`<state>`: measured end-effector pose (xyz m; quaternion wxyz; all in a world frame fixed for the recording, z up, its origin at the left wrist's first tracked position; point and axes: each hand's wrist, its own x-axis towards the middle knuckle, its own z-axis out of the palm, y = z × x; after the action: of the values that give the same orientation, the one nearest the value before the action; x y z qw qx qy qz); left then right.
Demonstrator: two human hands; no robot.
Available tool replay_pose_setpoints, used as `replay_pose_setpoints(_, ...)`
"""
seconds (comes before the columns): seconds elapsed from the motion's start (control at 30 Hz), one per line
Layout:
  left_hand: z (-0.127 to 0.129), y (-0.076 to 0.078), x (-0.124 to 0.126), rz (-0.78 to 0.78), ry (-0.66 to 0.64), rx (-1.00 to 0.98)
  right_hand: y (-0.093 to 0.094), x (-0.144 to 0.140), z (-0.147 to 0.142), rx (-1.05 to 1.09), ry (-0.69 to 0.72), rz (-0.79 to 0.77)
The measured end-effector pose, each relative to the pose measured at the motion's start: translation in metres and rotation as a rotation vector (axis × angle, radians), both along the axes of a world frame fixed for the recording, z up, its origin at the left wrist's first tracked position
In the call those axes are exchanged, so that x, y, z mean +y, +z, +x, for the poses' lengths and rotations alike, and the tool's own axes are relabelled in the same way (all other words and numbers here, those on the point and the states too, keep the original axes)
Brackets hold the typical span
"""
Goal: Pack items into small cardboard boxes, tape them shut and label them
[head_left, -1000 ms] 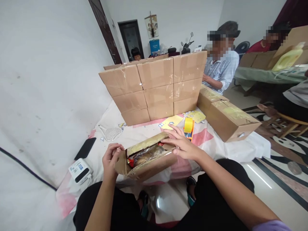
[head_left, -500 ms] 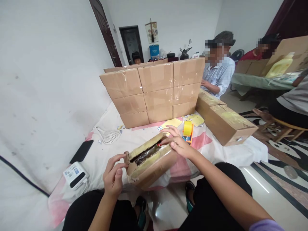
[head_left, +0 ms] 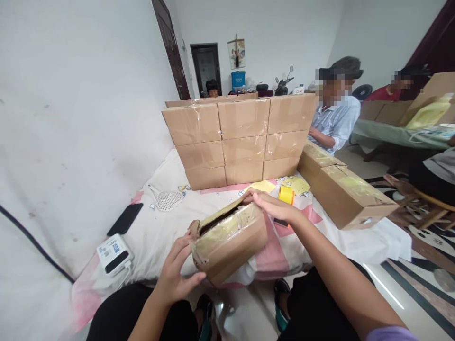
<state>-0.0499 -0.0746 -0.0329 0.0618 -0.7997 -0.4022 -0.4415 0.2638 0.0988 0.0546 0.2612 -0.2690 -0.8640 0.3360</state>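
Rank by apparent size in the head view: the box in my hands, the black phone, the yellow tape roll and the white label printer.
1. box, though it is nearest the camera
2. black phone and white label printer, look alike
3. yellow tape roll

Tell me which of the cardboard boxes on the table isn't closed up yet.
The small box at the near edge, between the left hand and right hand. Its top flaps still gape; the stacked boxes behind are taped shut.
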Motion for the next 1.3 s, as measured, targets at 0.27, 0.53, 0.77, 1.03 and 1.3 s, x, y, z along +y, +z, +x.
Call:
replay_pose_setpoints(0.27, 0.016, 0.013, -0.005, -0.100, -0.160, 0.123, 0.034, 0.027, -0.007, -0.136, -0.198, -0.232)
replay_pose_setpoints(0.53, 0.025, 0.004, 0.008, -0.255, 0.166, -0.098, -0.006, 0.008, 0.017, 0.205, 0.069, -0.283)
replay_pose_setpoints(0.77, 0.038, -0.001, 0.016, -0.421, 0.204, -0.455, -0.039, -0.002, 0.051, 0.229, 0.115, -0.295)
replay_pose_setpoints(1.03, 0.039, 0.007, 0.021, -0.331, 0.166, -0.342, -0.050, -0.013, 0.030, 0.234, 0.012, -0.154)
replay_pose_setpoints(1.3, 0.042, 0.002, 0.019, -0.129, 0.329, -0.163, -0.058, -0.016, 0.015, 0.277, 0.013, -0.235)
